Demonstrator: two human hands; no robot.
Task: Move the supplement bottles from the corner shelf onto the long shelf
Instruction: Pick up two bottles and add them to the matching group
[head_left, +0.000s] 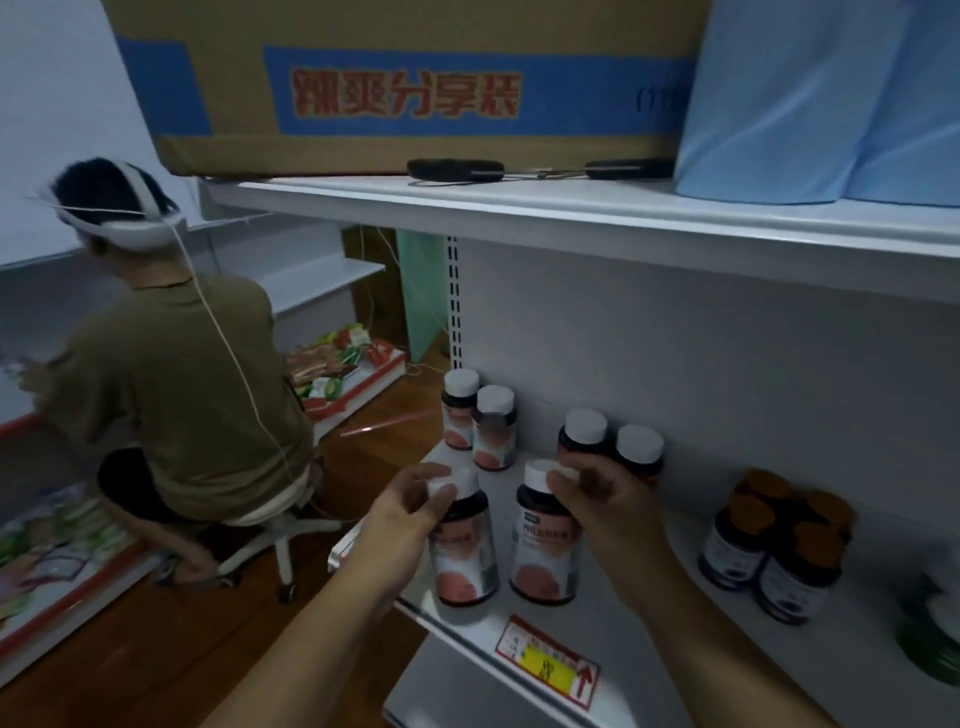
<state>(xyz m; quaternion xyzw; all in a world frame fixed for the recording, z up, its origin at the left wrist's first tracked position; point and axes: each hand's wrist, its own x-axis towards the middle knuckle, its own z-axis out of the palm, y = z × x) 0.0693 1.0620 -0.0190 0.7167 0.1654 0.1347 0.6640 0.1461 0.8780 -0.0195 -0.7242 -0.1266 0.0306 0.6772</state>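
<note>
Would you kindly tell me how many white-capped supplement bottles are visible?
6: two at the back left, two behind the right hand, two in front.

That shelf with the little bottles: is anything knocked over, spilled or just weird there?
Nothing stands out. The white-capped bottles on the shelf stand upright, caps on; the left hand and right hand each grip one near its cap. No spill shows.

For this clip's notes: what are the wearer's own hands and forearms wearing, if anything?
Nothing that shows. The left hand and right hand are bare, with no gloves, rings or watch visible. Both forearms are bare up to the bottom edge of the picture, so no sleeve shows.
</note>
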